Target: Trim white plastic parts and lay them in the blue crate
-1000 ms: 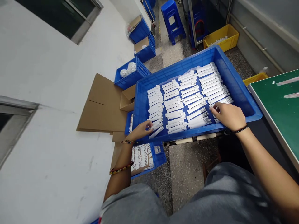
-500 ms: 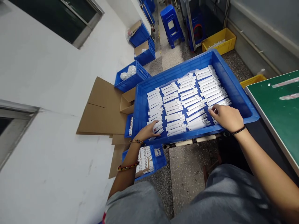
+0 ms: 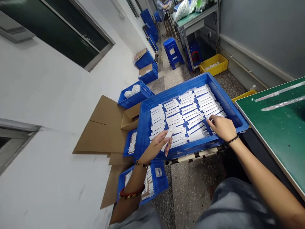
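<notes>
In the head view a large blue plastic tray [image 3: 190,83] holds several rows of flat white plastic strips [image 3: 171,119], each with an oval part near one end. My left hand [image 3: 157,144], above the tray's near left part, is closed on one white strip [image 3: 167,139], lifted and tilted. Over the near right part is my right hand [image 3: 222,128], its fingers curled down close to the strips of the right row. Its fingertips are partly hidden, so I cannot make out what is between them.
A green-topped table [image 3: 281,127] adjoins the tray on the right. Flattened cardboard [image 3: 102,130] leans on the left wall beside an open carton [image 3: 130,119]. Below left stands a blue crate [image 3: 160,183] with more white parts. Beyond are a blue stool [image 3: 172,52] and a yellow bin [image 3: 214,65].
My left hand has risen from the left row and moved right, now with a white strip in it. My right hand stays over the right row. The camera view has tilted up.
</notes>
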The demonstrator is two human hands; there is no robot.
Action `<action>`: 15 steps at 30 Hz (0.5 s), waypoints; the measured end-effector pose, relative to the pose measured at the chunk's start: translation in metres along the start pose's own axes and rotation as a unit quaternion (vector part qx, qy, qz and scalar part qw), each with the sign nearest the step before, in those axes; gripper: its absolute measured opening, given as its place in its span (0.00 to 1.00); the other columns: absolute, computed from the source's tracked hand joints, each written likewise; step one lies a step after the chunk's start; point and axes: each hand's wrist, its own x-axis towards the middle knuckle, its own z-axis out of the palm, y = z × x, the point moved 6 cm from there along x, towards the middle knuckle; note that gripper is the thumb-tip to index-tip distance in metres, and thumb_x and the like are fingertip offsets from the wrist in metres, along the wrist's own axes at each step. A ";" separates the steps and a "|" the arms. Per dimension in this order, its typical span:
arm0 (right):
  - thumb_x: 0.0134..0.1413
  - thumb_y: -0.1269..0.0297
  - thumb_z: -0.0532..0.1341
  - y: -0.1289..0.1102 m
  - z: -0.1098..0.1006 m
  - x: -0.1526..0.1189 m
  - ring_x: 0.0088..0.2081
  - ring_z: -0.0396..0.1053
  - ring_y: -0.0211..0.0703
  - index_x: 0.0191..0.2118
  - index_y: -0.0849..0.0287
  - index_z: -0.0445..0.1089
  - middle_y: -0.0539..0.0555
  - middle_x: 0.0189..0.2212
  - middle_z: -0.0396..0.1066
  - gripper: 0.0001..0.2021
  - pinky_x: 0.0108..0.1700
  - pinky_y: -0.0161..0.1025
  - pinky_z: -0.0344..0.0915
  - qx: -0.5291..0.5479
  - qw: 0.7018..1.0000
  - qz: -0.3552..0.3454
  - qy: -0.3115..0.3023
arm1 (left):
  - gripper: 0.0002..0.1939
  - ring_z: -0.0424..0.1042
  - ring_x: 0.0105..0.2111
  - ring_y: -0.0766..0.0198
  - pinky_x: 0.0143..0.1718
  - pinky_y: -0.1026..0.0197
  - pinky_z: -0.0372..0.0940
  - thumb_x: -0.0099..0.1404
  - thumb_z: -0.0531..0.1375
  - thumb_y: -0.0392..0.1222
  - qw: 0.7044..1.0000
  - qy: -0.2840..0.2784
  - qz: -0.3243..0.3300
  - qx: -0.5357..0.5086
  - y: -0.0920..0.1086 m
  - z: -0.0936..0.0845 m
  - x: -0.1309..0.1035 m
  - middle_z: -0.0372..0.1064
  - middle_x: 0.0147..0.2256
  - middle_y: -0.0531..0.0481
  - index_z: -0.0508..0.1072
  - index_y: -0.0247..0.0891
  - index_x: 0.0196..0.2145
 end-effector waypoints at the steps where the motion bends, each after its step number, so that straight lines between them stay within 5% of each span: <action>1: 0.66 0.56 0.51 -0.004 -0.003 -0.002 0.38 0.72 0.50 0.41 0.60 0.72 0.61 0.36 0.75 0.16 0.36 0.39 0.58 0.033 0.999 -0.014 0.012 | 0.20 0.59 0.20 0.72 0.18 0.67 0.63 0.67 0.57 0.59 1.000 -0.006 0.003 -0.024 0.007 0.010 -0.001 0.60 0.29 0.56 0.62 0.38 0.41; 5: 0.69 0.50 0.44 -0.028 0.002 -0.033 0.34 0.70 0.43 0.43 0.58 0.69 0.54 0.31 0.73 0.22 0.38 0.37 0.63 0.196 0.976 -0.090 0.004 | 0.18 0.55 0.15 0.74 0.14 0.69 0.55 0.68 0.57 0.58 0.999 -0.033 0.013 -0.025 0.022 0.062 -0.001 0.60 0.25 0.58 0.64 0.39 0.38; 8: 0.63 0.38 0.50 -0.040 0.020 -0.068 0.26 0.65 0.39 0.39 0.56 0.65 0.47 0.22 0.65 0.24 0.31 0.35 0.64 0.373 0.920 -0.117 -0.021 | 0.16 0.54 0.15 0.75 0.14 0.70 0.51 0.69 0.56 0.56 0.998 0.014 0.060 -0.023 0.027 0.108 0.006 0.62 0.26 0.57 0.64 0.40 0.37; 9: 0.57 0.39 0.59 -0.033 0.023 -0.077 0.25 0.63 0.38 0.37 0.56 0.64 0.46 0.22 0.63 0.22 0.29 0.35 0.62 0.515 0.853 -0.079 0.011 | 0.15 0.56 0.16 0.74 0.14 0.69 0.52 0.68 0.56 0.56 0.996 0.041 0.073 -0.038 0.027 0.122 0.008 0.64 0.27 0.56 0.63 0.42 0.40; 11: 0.57 0.39 0.59 -0.017 0.028 -0.091 0.23 0.60 0.36 0.35 0.55 0.60 0.45 0.22 0.59 0.22 0.26 0.34 0.60 0.565 0.821 -0.039 0.073 | 0.15 0.61 0.17 0.70 0.16 0.67 0.57 0.68 0.55 0.56 0.992 0.063 0.093 -0.065 0.026 0.151 0.013 0.65 0.28 0.56 0.61 0.44 0.44; 15: 0.56 0.35 0.54 0.028 0.018 -0.110 0.21 0.53 0.35 0.41 0.53 0.58 0.44 0.22 0.55 0.24 0.24 0.34 0.55 0.557 0.811 0.024 0.177 | 0.10 0.71 0.30 0.60 0.35 0.56 0.69 0.70 0.54 0.53 0.976 0.134 0.172 0.006 0.048 0.193 0.021 0.68 0.30 0.51 0.65 0.45 0.39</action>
